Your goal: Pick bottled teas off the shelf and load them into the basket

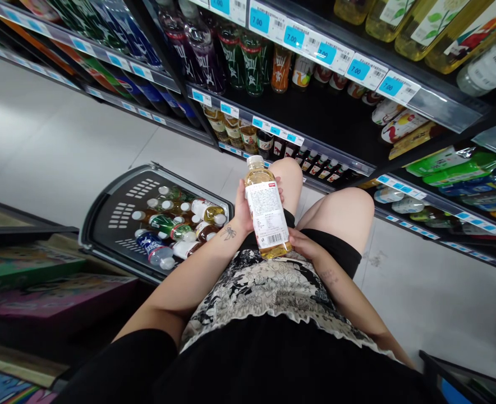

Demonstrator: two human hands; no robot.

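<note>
A clear plastic drink bottle with yellow liquid, a white cap and a white printed label stands nearly upright over my lap. The label side with the barcode faces me. My left hand is closed around its upper half, with fingertips showing on the far side. Down at the base, my right hand grips the lower right edge, its fingers partly hidden behind the bottle. To the left, a black shopping basket on the floor holds several drink bottles, among them a green one and a blue-labelled one.
Shelves of bottled drinks run across the front, with a price-tag rail along the upper shelf. Green packs lie on the shelf at right. Boxes fill a display at lower left. Pale floor tiles show beyond the basket.
</note>
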